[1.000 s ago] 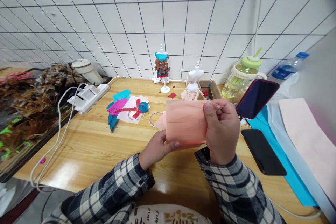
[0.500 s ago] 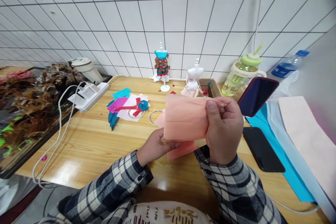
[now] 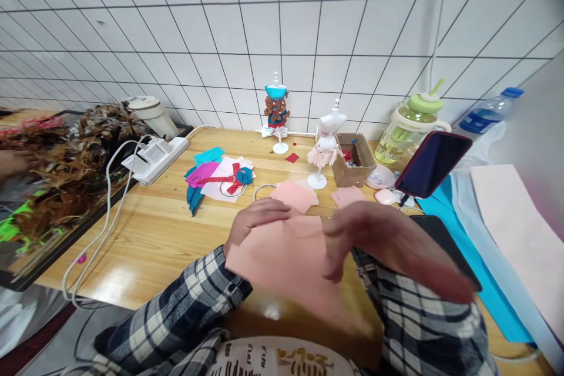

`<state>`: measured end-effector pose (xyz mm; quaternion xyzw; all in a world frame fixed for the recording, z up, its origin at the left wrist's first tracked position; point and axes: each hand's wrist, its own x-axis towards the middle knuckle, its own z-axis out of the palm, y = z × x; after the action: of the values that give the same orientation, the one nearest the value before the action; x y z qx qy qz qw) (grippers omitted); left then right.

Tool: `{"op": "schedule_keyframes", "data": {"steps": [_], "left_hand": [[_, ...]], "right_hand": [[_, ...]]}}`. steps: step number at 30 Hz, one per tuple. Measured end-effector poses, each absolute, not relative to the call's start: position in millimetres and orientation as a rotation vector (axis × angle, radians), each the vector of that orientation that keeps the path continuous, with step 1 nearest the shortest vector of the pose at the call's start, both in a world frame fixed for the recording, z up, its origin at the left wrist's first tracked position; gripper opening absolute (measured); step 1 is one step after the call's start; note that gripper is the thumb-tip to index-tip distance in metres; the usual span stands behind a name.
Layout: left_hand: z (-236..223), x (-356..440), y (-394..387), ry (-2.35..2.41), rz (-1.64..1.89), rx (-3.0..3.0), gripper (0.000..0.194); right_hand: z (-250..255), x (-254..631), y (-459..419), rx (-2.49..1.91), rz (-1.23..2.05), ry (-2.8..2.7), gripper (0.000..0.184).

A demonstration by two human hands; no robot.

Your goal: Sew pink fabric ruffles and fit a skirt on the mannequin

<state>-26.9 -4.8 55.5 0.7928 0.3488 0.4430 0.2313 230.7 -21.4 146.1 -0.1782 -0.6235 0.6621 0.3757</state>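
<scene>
A sheet of peach crepe paper (image 3: 282,252) slants in front of me, its lower right part blurred by motion. Behind its upper left edge is my left hand (image 3: 259,217), closed on it; the paper hides the thumb. My right hand (image 3: 388,241) is smeared, with thumb and fingertips at the sheet's right edge; whether they pinch it I cannot tell. Beyond the hands lie peach paper pieces (image 3: 294,195) and a metal ring (image 3: 259,188). A small white dress form (image 3: 328,135) wears a peach paper skirt. Another dress form (image 3: 276,107) has a blue top and brown ruffles.
Coloured paper scraps (image 3: 215,173) lie left of centre. A power strip (image 3: 154,158) with cables borders a tray of brown material (image 3: 79,170), where another person's hand (image 3: 13,164) shows. Rightward are a cardboard box (image 3: 355,164), a green-lidded bottle (image 3: 409,123), a propped phone (image 3: 434,161) and paper sheets (image 3: 520,217).
The folded peach paper has come lower and opened out into a wider sheet. My right hand has turned and dropped; my left hand has risen behind the sheet. The view has shifted slightly.
</scene>
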Motion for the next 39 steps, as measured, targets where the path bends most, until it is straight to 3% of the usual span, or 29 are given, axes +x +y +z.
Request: {"op": "schedule_keyframes", "data": {"steps": [2, 6, 9, 14, 21, 26, 30, 33, 39], "left_hand": [[62.0, -40.6, -4.5, 0.9, 1.289, 2.216, 0.035], [62.9, -51.5, -10.6, 0.996, 1.338, 2.289, 0.023], [52.3, -49.5, -12.9, 1.028, 1.313, 2.327, 0.021], [38.0, -44.5, -9.0, 0.903, 1.313, 2.417, 0.022], [37.6, -42.6, -9.9, 1.097, 1.348, 2.257, 0.022], [37.0, -37.6, -9.9, 1.174, 1.349, 2.063, 0.02], [36.7, -34.3, -7.0, 1.167, 1.374, 1.999, 0.02], [37.0, -33.4, -6.7, 1.23, 1.373, 1.932, 0.022], [33.9, -30.6, -8.3, 1.258, 1.365, 1.872, 0.025]], "right_hand": [[136.6, 246.4, -16.3, -0.497, 1.809, -1.528, 0.071], [79.7, 241.2, -6.5, -1.228, 2.02, -1.651, 0.077], [36.6, 216.3, -11.0, -1.009, 2.318, -1.382, 0.084], [18.1, 199.0, -18.4, -0.88, 1.977, -1.242, 0.076], [20.3, 211.9, -15.9, -1.329, 1.621, -1.242, 0.062], [26.4, 198.6, -19.1, -1.076, 1.681, -1.295, 0.051], [24.8, 189.9, -16.4, -1.135, 1.539, -1.193, 0.034], [19.0, 188.8, -14.5, -1.211, 1.436, -1.116, 0.035], [17.4, 183.1, -15.8, -1.06, 1.603, -1.272, 0.037]]}}
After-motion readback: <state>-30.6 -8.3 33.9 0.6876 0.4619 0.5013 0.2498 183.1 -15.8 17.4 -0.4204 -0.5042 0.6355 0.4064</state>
